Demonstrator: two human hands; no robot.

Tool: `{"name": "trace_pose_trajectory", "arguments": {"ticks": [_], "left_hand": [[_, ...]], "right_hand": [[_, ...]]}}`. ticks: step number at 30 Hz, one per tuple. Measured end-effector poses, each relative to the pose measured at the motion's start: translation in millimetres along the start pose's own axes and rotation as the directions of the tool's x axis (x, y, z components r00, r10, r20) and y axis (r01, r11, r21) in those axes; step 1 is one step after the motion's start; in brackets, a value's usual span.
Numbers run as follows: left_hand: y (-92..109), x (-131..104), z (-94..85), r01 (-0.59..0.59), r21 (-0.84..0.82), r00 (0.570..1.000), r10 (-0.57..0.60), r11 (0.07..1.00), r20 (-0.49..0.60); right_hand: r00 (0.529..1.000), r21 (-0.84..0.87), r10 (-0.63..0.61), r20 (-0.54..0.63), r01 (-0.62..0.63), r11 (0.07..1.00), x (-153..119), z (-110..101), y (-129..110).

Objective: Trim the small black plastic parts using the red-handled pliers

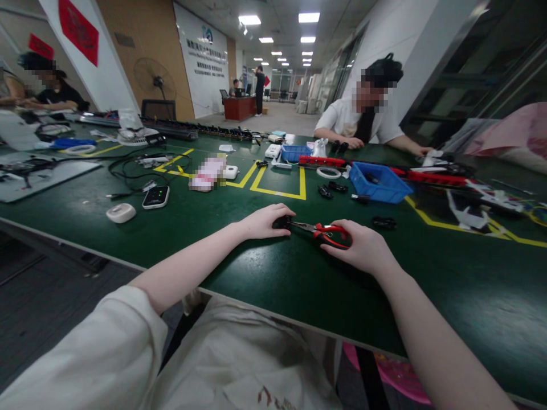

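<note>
My left hand (270,221) is closed around a small black part (282,222), perhaps a coiled cable or plug; its kind is mostly hidden by my fingers. Red-and-black handled needle-nose pliers (335,234) are gripped in my right hand (363,245). Their metal jaws point left and reach the black part at my left fingertips. I cannot tell whether the jaws pinch it or only touch it. Both hands are just above the green tabletop (256,267), near its front edge.
Beyond my right hand are a blue bin (378,183) and black cable bundles (383,222). Left of me lie a white-edged device (156,197), a round white case (121,213) and a pink phone-like object (208,172). A co-worker (363,114) sits across the table.
</note>
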State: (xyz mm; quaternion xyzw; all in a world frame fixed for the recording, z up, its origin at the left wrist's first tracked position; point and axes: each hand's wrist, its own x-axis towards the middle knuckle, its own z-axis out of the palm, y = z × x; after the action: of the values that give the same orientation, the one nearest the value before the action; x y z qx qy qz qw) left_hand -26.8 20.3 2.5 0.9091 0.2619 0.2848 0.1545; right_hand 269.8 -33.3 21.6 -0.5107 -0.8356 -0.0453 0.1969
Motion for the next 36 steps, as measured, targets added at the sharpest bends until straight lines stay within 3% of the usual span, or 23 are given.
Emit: {"name": "trace_pose_trajectory", "arguments": {"ticks": [9,20,36], "left_hand": [[2.6,-0.2,-3.3,0.022,-0.021,0.999,-0.022,1.000,0.032],[2.7,1.7,-2.0,0.025,-0.097,1.000,-0.025,0.995,-0.002],[-0.3,1.8,-1.0,-0.004,-0.156,1.000,0.003,0.988,-0.007]], "right_hand": [[1.000,0.032,0.008,-0.001,-0.008,0.999,-1.2,0.8,0.2],[0.998,0.038,0.044,0.050,-0.046,0.998,-0.2,-1.2,-0.7],[1.000,0.043,0.021,0.010,-0.021,0.999,-2.4,-3.1,-0.3]]}}
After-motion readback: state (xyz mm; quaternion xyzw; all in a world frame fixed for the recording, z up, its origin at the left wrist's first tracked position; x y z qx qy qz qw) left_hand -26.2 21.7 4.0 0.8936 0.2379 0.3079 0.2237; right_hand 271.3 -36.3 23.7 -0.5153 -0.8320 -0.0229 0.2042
